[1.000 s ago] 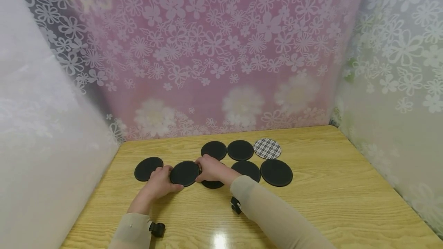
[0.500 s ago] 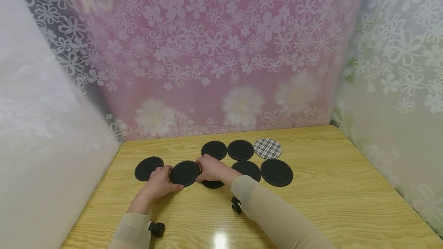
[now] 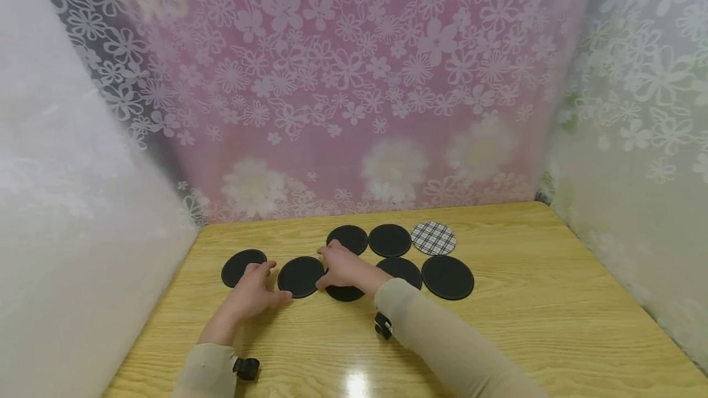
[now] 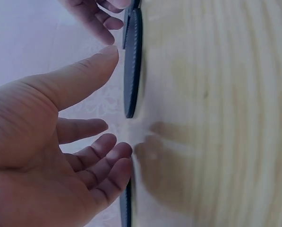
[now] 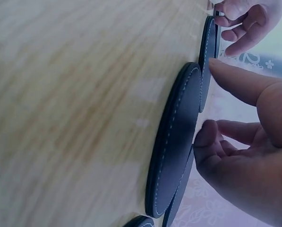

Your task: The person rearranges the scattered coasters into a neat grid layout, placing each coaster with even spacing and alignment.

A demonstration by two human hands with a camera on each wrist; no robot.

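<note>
A round black coaster (image 3: 300,277) lies on the wooden table between the two hands. My left hand (image 3: 251,293) is beside its left edge, thumb and fingers spread apart with nothing held. In the left wrist view the stitched coaster (image 4: 133,66) lies flat past the thumb tip. My right hand (image 3: 347,268) hovers at its right edge, fingers and thumb parted, over another black coaster (image 3: 344,292) that it partly hides. The right wrist view shows the right thumb (image 5: 240,85) close to a coaster's rim. Left of it all, a further black coaster (image 3: 235,268) is partly covered by the left hand.
Behind lie two black coasters (image 3: 389,240) and a white plaid one (image 3: 434,239) in a row. More black coasters (image 3: 448,277) lie to the right, one partly under the right forearm. Floral curtains (image 3: 387,78) enclose the table (image 3: 531,336) at the back and sides.
My left fingers have come off the black coaster and moved slightly left. The right fingers have loosened and lifted a little from its right edge. The coaster stays in line; the view shifted slightly.
</note>
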